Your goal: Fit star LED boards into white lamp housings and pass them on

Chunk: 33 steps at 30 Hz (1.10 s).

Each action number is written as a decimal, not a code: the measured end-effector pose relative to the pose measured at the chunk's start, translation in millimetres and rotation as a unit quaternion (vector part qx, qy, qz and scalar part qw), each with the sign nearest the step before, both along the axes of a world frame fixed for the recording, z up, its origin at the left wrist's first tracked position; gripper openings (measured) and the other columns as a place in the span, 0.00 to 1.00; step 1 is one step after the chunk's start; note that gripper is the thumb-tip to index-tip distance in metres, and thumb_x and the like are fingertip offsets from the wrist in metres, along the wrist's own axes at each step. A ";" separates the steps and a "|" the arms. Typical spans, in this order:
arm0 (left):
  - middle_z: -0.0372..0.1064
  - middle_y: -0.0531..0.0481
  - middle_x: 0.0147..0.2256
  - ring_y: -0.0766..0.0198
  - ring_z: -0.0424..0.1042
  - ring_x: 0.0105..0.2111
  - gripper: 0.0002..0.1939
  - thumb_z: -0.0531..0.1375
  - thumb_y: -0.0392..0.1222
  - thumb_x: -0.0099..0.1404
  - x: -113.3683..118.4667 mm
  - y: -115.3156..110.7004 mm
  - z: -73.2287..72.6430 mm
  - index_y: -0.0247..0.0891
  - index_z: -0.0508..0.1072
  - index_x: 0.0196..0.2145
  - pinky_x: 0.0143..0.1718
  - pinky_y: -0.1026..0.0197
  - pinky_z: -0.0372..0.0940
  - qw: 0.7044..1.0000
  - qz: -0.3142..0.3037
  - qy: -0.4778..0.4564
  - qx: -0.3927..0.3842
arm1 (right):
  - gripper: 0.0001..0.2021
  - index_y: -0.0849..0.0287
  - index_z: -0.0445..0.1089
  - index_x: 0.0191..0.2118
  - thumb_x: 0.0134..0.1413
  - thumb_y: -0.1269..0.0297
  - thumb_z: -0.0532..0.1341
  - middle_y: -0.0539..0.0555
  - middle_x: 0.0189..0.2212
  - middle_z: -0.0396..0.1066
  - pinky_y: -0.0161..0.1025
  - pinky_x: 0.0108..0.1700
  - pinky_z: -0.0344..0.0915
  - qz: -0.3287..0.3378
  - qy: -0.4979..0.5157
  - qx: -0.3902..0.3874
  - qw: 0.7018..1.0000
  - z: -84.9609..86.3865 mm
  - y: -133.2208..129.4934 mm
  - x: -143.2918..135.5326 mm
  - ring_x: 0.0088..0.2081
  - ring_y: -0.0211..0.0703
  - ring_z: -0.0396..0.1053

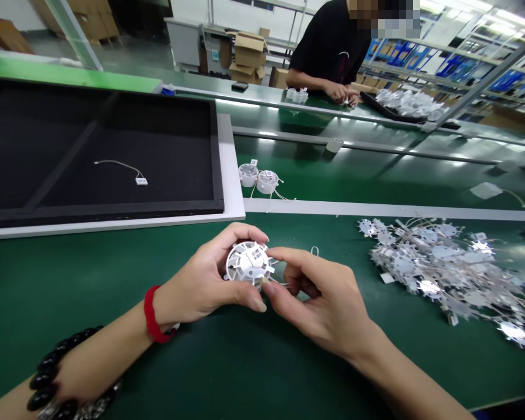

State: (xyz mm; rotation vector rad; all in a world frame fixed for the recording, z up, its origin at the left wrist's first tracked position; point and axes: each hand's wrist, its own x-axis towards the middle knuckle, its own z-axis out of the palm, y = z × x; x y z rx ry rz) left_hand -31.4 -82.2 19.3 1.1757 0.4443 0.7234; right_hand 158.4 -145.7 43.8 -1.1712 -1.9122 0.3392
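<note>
White round plastic housing with a printed label (248,262), held above the green tabletop (179,361), between the two hands. Left hand (210,277) grasps it around the rim, thumb at the near side. Right hand (324,291) pinches at its right edge, index finger and thumb touching, thin pale wires close by. To the right, a loose heap of silvery star-edged discs with wires (437,262). Beyond the hands, two white round wired units (268,182), side by side near the black-lined tray (170,146).
</note>
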 end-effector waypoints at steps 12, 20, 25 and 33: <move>0.62 0.52 0.43 0.69 0.66 0.33 0.23 0.75 0.39 0.57 0.3 -1.4 3.6 0.46 0.71 0.46 0.33 0.68 0.66 0.998 0.007 -0.009 0.060 | 0.10 0.62 0.75 0.44 0.62 0.64 0.60 0.46 0.19 0.67 0.32 0.22 0.59 -0.026 -0.084 0.084 0.993 -0.6 0.9 -0.1 0.18 0.33 0.62; 0.65 0.53 0.35 0.68 0.64 0.31 0.21 0.72 0.40 0.60 -1.4 -1.1 3.0 0.44 0.68 0.47 0.31 0.68 0.63 0.998 -0.009 0.013 0.061 | 0.11 0.59 0.71 0.47 0.59 0.66 0.62 0.44 0.21 0.66 0.30 0.18 0.54 -0.012 -0.008 0.009 1.000 0.6 1.2 0.4 0.18 0.30 0.55; 0.64 0.52 0.39 0.68 0.65 0.33 0.19 0.71 0.38 0.60 -1.9 -1.6 3.3 0.44 0.68 0.45 0.33 0.68 0.64 0.994 0.005 0.001 0.107 | 0.13 0.59 0.70 0.48 0.57 0.68 0.63 0.43 0.23 0.63 0.28 0.20 0.55 0.026 0.047 -0.096 0.994 4.1 -0.7 2.4 0.22 0.30 0.60; 0.64 0.50 0.44 0.68 0.67 0.34 0.20 0.73 0.36 0.57 0.7 -1.7 0.2 0.43 0.69 0.43 0.34 0.69 0.66 0.994 0.021 -0.038 0.099 | 0.06 0.62 0.71 0.43 0.64 0.67 0.60 0.44 0.22 0.63 0.29 0.21 0.55 0.014 0.047 -0.121 0.991 6.3 -1.0 3.6 0.20 0.29 0.57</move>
